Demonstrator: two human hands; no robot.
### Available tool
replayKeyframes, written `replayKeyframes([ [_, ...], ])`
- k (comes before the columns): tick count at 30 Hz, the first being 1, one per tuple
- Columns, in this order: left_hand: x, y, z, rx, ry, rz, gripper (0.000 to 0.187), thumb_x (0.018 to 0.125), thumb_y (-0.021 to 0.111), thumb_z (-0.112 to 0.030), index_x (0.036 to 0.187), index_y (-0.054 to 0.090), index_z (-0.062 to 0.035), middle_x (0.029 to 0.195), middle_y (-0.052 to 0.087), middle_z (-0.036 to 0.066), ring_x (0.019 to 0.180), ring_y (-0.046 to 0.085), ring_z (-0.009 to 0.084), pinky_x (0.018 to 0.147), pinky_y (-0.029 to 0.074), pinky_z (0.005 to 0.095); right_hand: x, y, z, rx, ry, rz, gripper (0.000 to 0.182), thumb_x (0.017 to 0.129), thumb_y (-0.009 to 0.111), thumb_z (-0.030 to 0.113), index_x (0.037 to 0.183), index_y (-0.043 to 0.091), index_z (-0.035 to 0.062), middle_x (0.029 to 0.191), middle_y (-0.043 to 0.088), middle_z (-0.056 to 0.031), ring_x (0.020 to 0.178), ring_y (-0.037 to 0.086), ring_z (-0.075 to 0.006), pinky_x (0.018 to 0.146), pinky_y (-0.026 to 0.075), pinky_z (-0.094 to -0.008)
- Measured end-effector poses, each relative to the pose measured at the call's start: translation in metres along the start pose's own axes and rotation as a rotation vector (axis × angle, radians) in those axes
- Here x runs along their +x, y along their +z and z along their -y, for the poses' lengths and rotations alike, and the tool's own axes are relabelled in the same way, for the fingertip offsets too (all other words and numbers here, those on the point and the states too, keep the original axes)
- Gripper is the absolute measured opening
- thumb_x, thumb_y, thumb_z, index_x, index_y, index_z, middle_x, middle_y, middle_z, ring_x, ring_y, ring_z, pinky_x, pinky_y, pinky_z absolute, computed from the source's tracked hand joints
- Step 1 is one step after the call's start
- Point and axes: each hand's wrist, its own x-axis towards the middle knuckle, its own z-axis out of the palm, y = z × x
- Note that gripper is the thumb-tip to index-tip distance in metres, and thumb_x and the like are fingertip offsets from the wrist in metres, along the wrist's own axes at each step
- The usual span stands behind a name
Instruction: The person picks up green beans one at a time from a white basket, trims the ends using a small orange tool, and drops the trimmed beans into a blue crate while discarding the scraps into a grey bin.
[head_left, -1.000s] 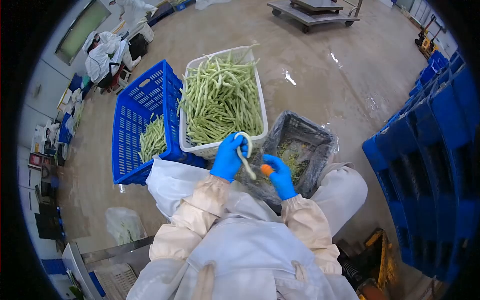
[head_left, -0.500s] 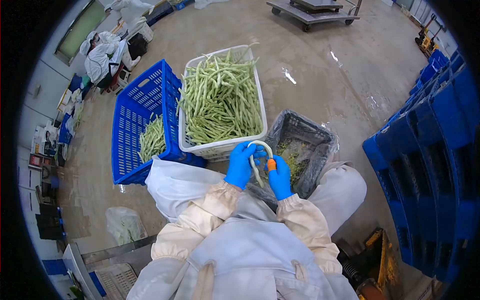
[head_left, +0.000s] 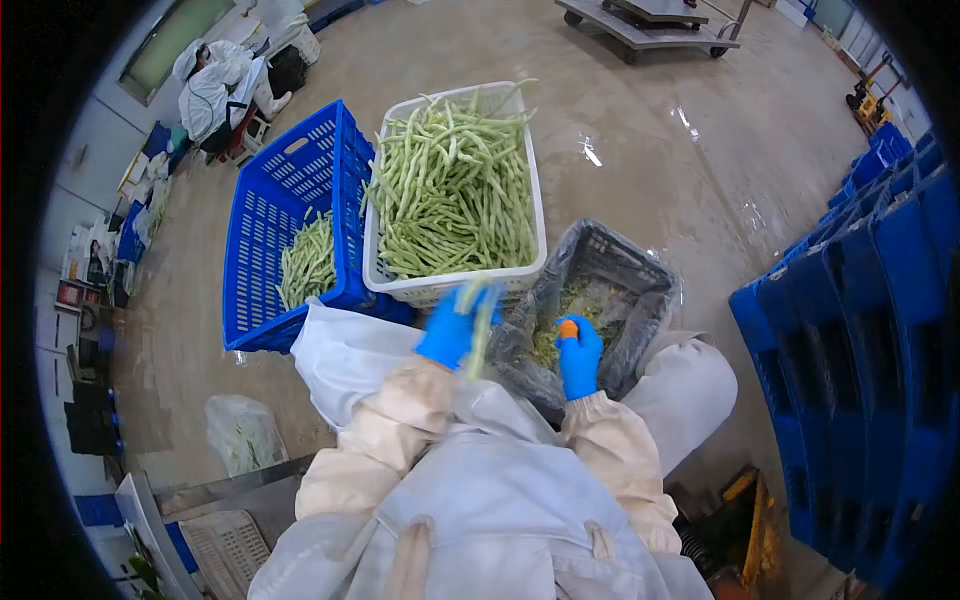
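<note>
Slender pale-green bean point(head_left: 482, 332) blurs, gripped in blue-gloved left hand point(head_left: 447, 328); blue-gloved right hand point(head_left: 580, 360) clasps stubby orange object point(head_left: 569, 328). Single-bean handling, seemingly; steadiness needed next.

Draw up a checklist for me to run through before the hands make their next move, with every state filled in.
1. Left hand has the bean: ok, though motion blurs both.
2. Bean's ends clean: cannot tell, too blurred.
3. Right hand holds the orange piece: ok, it shows at the fingertips.
4. Any blade on that piece turned away from the left hand: cannot tell, none is discernible.
5. Spare room in the blue crate: ok, its pile fills only part.
6. Spare room in the white crate: not ok, heaped, with beans poking over the rim.
</note>
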Motion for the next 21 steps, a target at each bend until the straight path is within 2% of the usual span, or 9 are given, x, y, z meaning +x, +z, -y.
replayKeyframes([
  [2, 0.013, -0.058, -0.052, -0.03, -0.038, -0.199, 0.022, 0.09, 0.048, -0.021, 0.104, 0.057, -0.0056, 0.092, 0.057, 0.003, 0.081, 0.056, 0.0132, 0.065, 0.047, 0.0263, 0.002, -0.011, -0.008, -0.046, 0.036, -0.023, 0.011, 0.085, 0.053, 0.01, 0.086, 0.059, 0.0016, 0.068, 0.053, 0.0008, 0.058, 0.047, -0.0072, 0.052, 0.039, -0.0228],
  [3, 0.051, -0.138, -0.012, 0.108, 0.382, -0.369, 0.024, 0.09, 0.047, -0.025, 0.102, 0.058, -0.006, 0.086, 0.058, 0.003, 0.074, 0.056, 0.0141, 0.064, 0.047, 0.0261, 0.003, -0.015, -0.013, -0.09, 0.074, -0.047, 0.011, 0.085, 0.053, 0.011, 0.085, 0.059, 0.0016, 0.066, 0.052, 0.0015, 0.057, 0.046, -0.0072, 0.051, 0.038, -0.0229],
  [4, 0.034, -0.173, -0.068, -0.109, 0.149, -0.48, 0.027, 0.091, 0.044, -0.028, 0.1, 0.058, -0.0059, 0.083, 0.058, 0.002, 0.071, 0.056, 0.0142, 0.064, 0.047, 0.0259, 0.005, -0.016, -0.018, -0.108, 0.091, -0.091, 0.012, 0.085, 0.053, 0.013, 0.084, 0.059, 0.0026, 0.063, 0.051, -0.0009, 0.055, 0.045, -0.0092, 0.05, 0.038, -0.0255],
  [6, 0.02, -0.159, -0.161, -0.354, 0.302, -0.624, 0.025, 0.089, 0.05, -0.024, 0.098, 0.062, -0.0039, 0.089, 0.062, 0.004, 0.073, 0.057, 0.0157, 0.065, 0.047, 0.0262, 0.007, -0.02, 0.003, -0.339, 0.076, -0.072, 0.012, 0.085, 0.054, 0.014, 0.085, 0.059, 0.0022, 0.063, 0.053, -0.0066, 0.054, 0.047, -0.0181, 0.052, 0.04, -0.0292],
  [7, 0.039, -0.263, -0.145, 0.446, 0.537, -0.851, 0.024, 0.084, 0.058, -0.018, 0.098, 0.062, -0.0001, 0.091, 0.062, 0.007, 0.073, 0.059, 0.0185, 0.068, 0.048, 0.0293, 0.008, -0.022, 0.009, -0.573, 0.058, -0.063, 0.013, 0.084, 0.055, 0.014, 0.085, 0.059, 0.0019, 0.063, 0.056, -0.0124, 0.054, 0.049, -0.027, 0.055, 0.041, -0.0328],
  [9, 0.047, -0.273, -0.166, 0.624, 0.523, -0.965, 0.026, 0.08, 0.062, -0.013, 0.1, 0.061, 0.004, 0.094, 0.063, 0.012, 0.079, 0.06, 0.0245, 0.075, 0.047, 0.0344, 0.009, -0.022, 0.0, -0.609, 0.097, -0.034, 0.011, 0.079, 0.06, 0.015, 0.085, 0.06, 0.0047, 0.071, 0.057, -0.0145, 0.062, 0.051, -0.0339, 0.058, 0.042, -0.0363],
  [11, 0.076, -0.282, -0.167, 1.52, 0.727, -1.032, 0.031, 0.079, 0.063, -0.013, 0.103, 0.059, 0.0059, 0.096, 0.062, 0.018, 0.086, 0.059, 0.031, 0.079, 0.045, 0.0384, 0.013, -0.018, 0.004, -0.799, -0.266, -0.08, 0.014, 0.073, 0.062, 0.013, 0.086, 0.062, 0.0083, 0.083, 0.059, -0.0116, 0.075, 0.054, -0.0326, 0.065, 0.043, -0.0404],
  [15, 0.168, -0.183, -0.077, 1.187, 0.673, -0.389, 0.013, 0.076, 0.06, -0.013, 0.084, 0.065, -0.0039, 0.076, 0.062, 0.015, 0.071, 0.06, 0.0307, 0.064, 0.046, 0.0408, 0.018, -0.004, 0.01, -0.941, -0.212, 0.132, 0.019, 0.069, 0.063, 0.01, 0.088, 0.063, 0.0096, 0.089, 0.059, -0.0109, 0.085, 0.053, -0.033, 0.073, 0.042, -0.0435],
  [21, 0.255, -0.081, 0.011, 2.218, 0.528, -0.006, 0.007, 0.07, 0.058, -0.014, 0.071, 0.065, -0.014, 0.073, 0.059, 0.005, 0.083, 0.053, 0.0242, 0.069, 0.037, 0.039, 0.025, 0.009, 0.012, -0.822, -0.158, 0.171, 0.017, 0.073, 0.062, 0.014, 0.088, 0.062, 0.0068, 0.087, 0.059, -0.0135, 0.082, 0.054, -0.0335, 0.072, 0.042, -0.0433],
])
